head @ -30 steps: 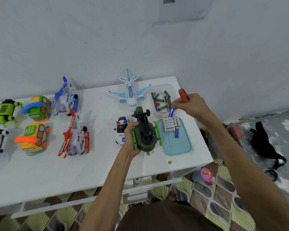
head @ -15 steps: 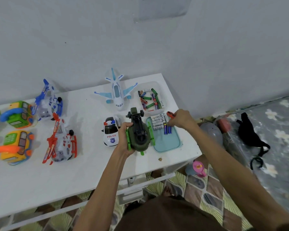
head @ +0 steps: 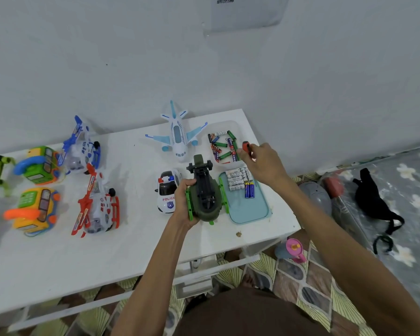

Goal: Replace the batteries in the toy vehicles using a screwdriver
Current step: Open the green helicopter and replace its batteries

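Left fingers (head: 188, 183) gripping green toy vehicle (head: 205, 197); right fingers (head: 255, 151) seemingly pinching screwdriver (head: 246, 144), nearby

The right hand (head: 264, 166) now grips only the screwdriver (head: 246, 145). Its blue battery (head: 247, 189) lies on the teal tray (head: 251, 212).

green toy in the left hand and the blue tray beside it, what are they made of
Green toy: looks like moulded plastic, matt olive body with brighter green side rails, no metallic shine. Blue tray: probably plastic too, smooth pale teal, rounded raised rim, soft sheen.
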Motion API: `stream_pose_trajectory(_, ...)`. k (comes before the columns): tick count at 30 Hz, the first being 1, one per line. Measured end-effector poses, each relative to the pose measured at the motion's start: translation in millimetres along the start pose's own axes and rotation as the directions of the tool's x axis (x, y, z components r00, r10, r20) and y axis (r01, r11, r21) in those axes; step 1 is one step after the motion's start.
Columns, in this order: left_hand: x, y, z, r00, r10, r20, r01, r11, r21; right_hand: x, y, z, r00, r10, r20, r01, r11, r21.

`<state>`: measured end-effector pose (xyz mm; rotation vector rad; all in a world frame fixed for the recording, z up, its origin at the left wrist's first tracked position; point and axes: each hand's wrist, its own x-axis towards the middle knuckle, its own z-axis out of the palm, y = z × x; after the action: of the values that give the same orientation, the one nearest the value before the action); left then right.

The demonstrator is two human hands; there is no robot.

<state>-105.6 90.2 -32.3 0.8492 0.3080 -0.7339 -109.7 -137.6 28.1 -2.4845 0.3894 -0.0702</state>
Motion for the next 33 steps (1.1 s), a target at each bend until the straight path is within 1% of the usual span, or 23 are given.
stream_pose_trajectory(2, -2, 2, 1, 1.0, -0.002, -0.003, 0.002, 1.0, -0.001, -1, -14, -2, 0.997, -0.063, -0.051, 0.065, 0.998, 0.023)
stream_pose_trajectory(4, -3, 4, 2, 1.0, 0.004, 0.001, -0.004, 1.0, -0.004, 2, -23, -1, 0.995, -0.085, -0.059, 0.089, 0.994, 0.057)
stream_pose_trajectory(5, -5, 4, 1, 1.0, 0.01, 0.006, -0.01, 1.0, -0.013, 4, -25, 0, 0.997, -0.068, -0.031, 0.071, 0.994, 0.089)
stream_pose_trajectory(7, -9, 7, -1, 0.999, 0.026, 0.022, -0.025, 0.999, -0.044, 8, -26, 5, 0.997, -0.009, 0.077, 0.001, 0.994, 0.113)
stream_pose_trajectory(10, -22, 15, -5, 0.996, 0.061, 0.071, -0.054, 0.994, -0.091, 10, -32, 21, 0.971, 0.06, 0.233, -0.097, 0.984, 0.151)
stream_pose_trajectory(12, -30, 22, -9, 0.991, 0.092, 0.092, -0.082, 0.991, -0.107, 11, -38, 38, 0.957, 0.071, 0.282, -0.099, 0.991, 0.085)
stream_pose_trajectory(13, -33, 26, -11, 0.99, 0.106, 0.097, -0.095, 0.989, -0.109, 12, -41, 47, 0.954, 0.084, 0.287, -0.098, 0.995, 0.035)
stream_pose_trajectory(15, -40, 34, -17, 0.989, 0.122, 0.087, -0.112, 0.987, -0.112, 13, -48, 64, 0.946, 0.106, 0.306, -0.108, 0.994, -0.011)
stream_pose_trajectory(17, -46, 39, -23, 0.99, 0.116, 0.074, -0.108, 0.989, -0.105, 14, -52, 80, 0.945, 0.089, 0.314, -0.076, 0.996, -0.055)
stream_pose_trajectory(19, -49, 42, -27, 0.993, 0.106, 0.06, -0.1, 0.99, -0.097, 10, -55, 91, 0.948, 0.059, 0.312, -0.013, 0.989, -0.147)
stream_pose_trajectory(22, -52, 43, -29, 0.993, 0.103, 0.05, -0.098, 0.989, -0.107, 4, -56, 104, 0.96, 0.018, 0.28, 0.047, 0.974, -0.222)
stream_pose_trajectory(26, -49, 43, -27, 0.993, 0.107, 0.051, -0.101, 0.988, -0.117, 0, -50, 112, 0.975, -0.032, 0.221, 0.08, 0.974, -0.211)
stream_pose_trajectory(33, -38, 42, -21, 0.996, 0.069, 0.053, -0.063, 0.993, -0.102, 10, -45, 86, 0.989, -0.02, 0.15, 0.038, 0.992, -0.123)
